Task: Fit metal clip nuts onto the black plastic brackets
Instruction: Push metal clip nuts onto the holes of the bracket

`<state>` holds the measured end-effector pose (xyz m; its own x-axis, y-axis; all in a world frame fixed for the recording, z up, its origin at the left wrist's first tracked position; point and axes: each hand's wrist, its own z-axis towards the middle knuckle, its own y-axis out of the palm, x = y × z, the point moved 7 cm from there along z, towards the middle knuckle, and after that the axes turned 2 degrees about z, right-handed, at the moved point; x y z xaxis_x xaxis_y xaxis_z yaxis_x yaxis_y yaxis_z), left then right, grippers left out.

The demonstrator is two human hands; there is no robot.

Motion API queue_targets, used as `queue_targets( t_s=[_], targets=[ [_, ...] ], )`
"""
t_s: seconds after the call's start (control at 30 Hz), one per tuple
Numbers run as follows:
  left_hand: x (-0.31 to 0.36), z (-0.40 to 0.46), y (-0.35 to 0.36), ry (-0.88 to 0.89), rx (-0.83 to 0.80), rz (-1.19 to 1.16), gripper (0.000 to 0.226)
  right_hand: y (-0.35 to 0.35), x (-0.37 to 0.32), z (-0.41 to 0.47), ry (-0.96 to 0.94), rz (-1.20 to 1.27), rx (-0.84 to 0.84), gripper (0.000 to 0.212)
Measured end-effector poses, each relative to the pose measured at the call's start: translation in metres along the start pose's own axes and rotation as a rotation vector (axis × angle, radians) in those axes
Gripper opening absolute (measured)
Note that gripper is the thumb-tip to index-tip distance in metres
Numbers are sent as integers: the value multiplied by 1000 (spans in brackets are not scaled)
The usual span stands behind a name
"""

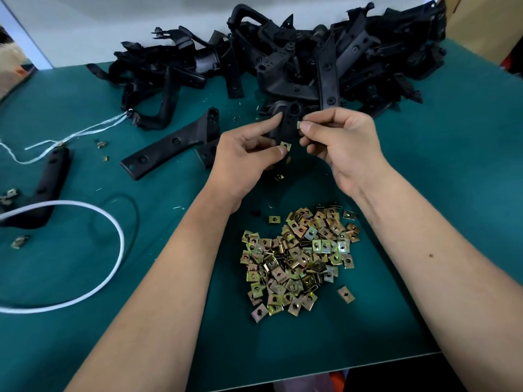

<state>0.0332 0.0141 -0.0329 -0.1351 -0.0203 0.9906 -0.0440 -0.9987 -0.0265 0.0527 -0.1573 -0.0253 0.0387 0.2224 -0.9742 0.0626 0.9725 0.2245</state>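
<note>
While my left hand [243,159] grips the bracket [285,128] at twelve o'clock of the nut pile [300,258], my right hand [339,142] pinches a nut [298,125] — I'd slide it on squarely.

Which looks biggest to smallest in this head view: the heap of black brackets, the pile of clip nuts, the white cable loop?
1. Heap of black brackets
2. White cable loop; nearness may inflate it
3. Pile of clip nuts

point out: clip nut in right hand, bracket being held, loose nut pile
clip nut [298,125]: head view, on its edge showing at the right fingertips.
bracket [288,120]: head view, upper arm between both hands.
nut pile [297,261]: head view, heap's middle.
</note>
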Motion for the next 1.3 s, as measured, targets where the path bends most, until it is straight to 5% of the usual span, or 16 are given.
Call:
queue_targets(
  t_s=[0.77,1.03,1.3],
  targets=[
    [0,0,2,10,-62,300,51,0,7,2,-54,-187,-67,34],
    [33,-10,14,258,77,729,39,-17,-10,-11,-233,-520,-191,33],
    [92,-26,102,475,-64,730,27,-101,-77,-66,-611,-796,112,28]
  ],
)
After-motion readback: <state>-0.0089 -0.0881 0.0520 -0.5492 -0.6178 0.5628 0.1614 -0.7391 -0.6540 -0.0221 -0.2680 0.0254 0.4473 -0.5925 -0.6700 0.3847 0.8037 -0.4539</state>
